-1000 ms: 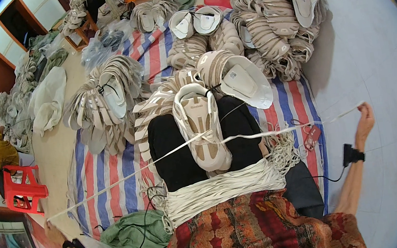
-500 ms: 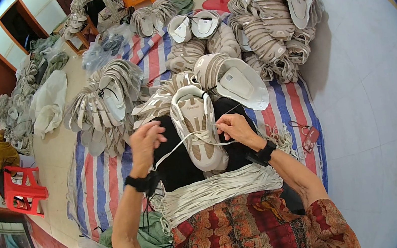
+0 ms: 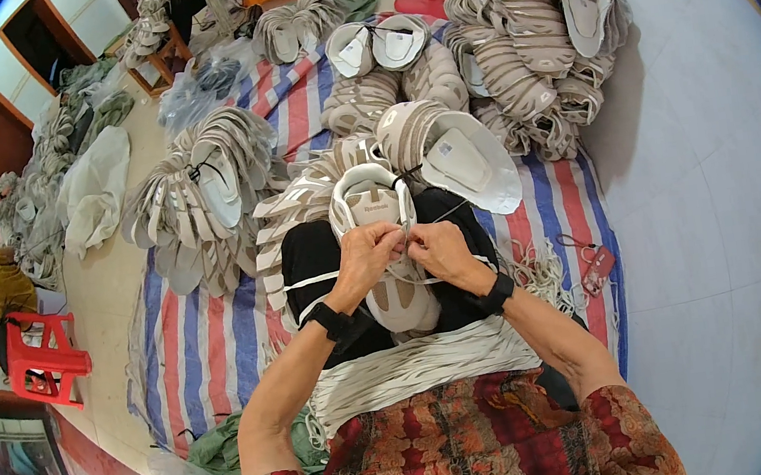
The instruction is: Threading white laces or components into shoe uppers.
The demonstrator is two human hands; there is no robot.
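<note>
A beige and white shoe upper (image 3: 401, 304) lies on my lap with its toe toward me. My left hand (image 3: 367, 258) and my right hand (image 3: 445, 253) meet over its middle, fingertips pinched close together at the eyelets. A white shoelace (image 3: 312, 281) trails out to the left from the upper, and more lace passes beneath my right hand. Both hands are closed on the lace, though the exact grip is partly covered by the fingers. Across my lap, nearest my body, lies a thick bundle of white laces (image 3: 426, 366).
Stacked shoe uppers (image 3: 202, 198) stand ahead on the left, with another tied stack (image 3: 457, 165) just beyond my knees and a tall pile (image 3: 528, 45) at far right. Striped sheeting (image 3: 170, 352) covers the floor. A red stool (image 3: 46, 358) stands left; a red card holder (image 3: 597, 268) lies right.
My left hand has moved right and inward from beside the upper to its middle, meeting my right hand. The left hand's spread fingers have closed, and the lace has shifted.
</note>
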